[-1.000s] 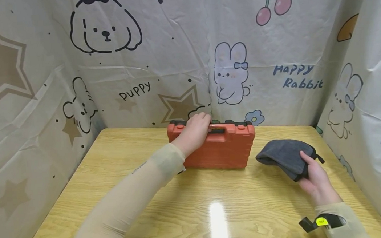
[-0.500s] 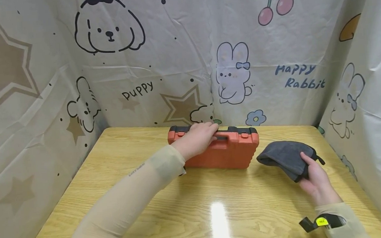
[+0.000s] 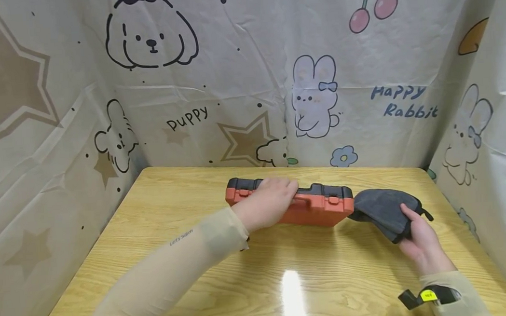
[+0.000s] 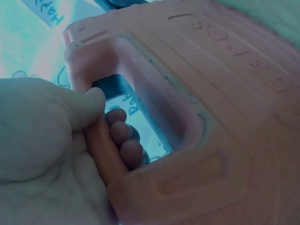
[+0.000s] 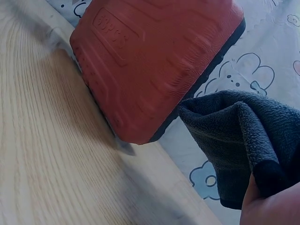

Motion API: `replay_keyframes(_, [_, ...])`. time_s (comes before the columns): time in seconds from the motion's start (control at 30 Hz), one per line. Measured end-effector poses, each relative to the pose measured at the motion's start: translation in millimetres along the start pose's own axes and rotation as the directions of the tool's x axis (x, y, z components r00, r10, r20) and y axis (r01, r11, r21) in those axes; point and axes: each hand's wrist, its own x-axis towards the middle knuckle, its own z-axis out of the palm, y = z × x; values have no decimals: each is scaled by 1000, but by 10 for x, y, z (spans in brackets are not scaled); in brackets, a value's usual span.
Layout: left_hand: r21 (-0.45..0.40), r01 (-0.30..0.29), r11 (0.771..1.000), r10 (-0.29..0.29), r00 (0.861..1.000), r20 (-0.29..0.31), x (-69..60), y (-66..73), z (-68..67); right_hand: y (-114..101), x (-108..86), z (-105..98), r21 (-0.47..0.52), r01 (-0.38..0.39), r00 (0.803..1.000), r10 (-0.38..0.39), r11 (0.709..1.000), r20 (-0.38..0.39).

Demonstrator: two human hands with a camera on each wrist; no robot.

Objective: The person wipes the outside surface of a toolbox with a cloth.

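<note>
At the far middle of a wooden table (image 3: 185,196), with a red-and-black case (image 3: 315,217) in the grip of the left hand (image 3: 264,203): held firmly by the handle (image 4: 105,150), with the thumb on one side of the bar and three fingertips showing through the opening. Laid out with the long axis across the table from left to right, dipping a little toward the right end and apparently leaning with the handle side toward the wearer. Hard to tell whether resting on the wood or just above.

Nearer to the left hand by far; off to the left of the right hand (image 3: 423,244), with a folded gray cloth (image 3: 382,213) in between. Pinched in the thumb and fingers of that right hand, well apart from the left, and held close against the case's right end; impossible to say whether touching.

Partly hidden behind the left hand, with a latch (image 3: 334,200) visible near the right end. Beyond the far table edge, a pale curtain (image 3: 239,72) printed with cartoon animals. On the right wrist, a black strap (image 3: 448,293) with a yellow label.
</note>
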Motion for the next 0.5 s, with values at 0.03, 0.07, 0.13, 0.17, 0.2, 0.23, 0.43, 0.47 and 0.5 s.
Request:
replay_keyframes(0.03, [15,-7,1000,7,1000,-5,-13,16,11,1,-2,2,0,2,1000,-2,1000,-1])
replay_keyframes(0.07, [31,-13,999,13,1000,-7,-26,32,23,3,-6,2,2,1,1000,-1,1000,-2])
replay_keyframes(0.13, [48,-20,999,21,1000,-10,-48,68,52,5,-10,2,3,3,1000,-3,1000,-7])
replay_keyframes(0.17, [65,-27,998,28,1000,-5,-60,86,68,5,-13,1,3,3,1000,-3,1000,-9])
replay_keyframes(0.2, [77,-33,997,33,999,1,-73,106,83,5,-13,-3,5,4,1000,-4,1000,-8])
replay_keyframes(0.23, [99,-41,994,40,999,6,-87,128,100,4,-15,-6,5,5,1000,-5,1000,-7])
replay_keyframes(0.43, [204,-82,975,74,996,50,-193,236,236,-12,-9,-25,-4,-1,1000,1,1000,-23])
replay_keyframes(0.47, [199,-88,976,76,995,66,-210,247,268,-13,-5,-25,-11,-3,999,3,1000,-34])
replay_keyframes(0.5, [188,-92,978,78,993,83,-229,257,300,-13,0,-20,-19,-5,999,4,1000,-46])
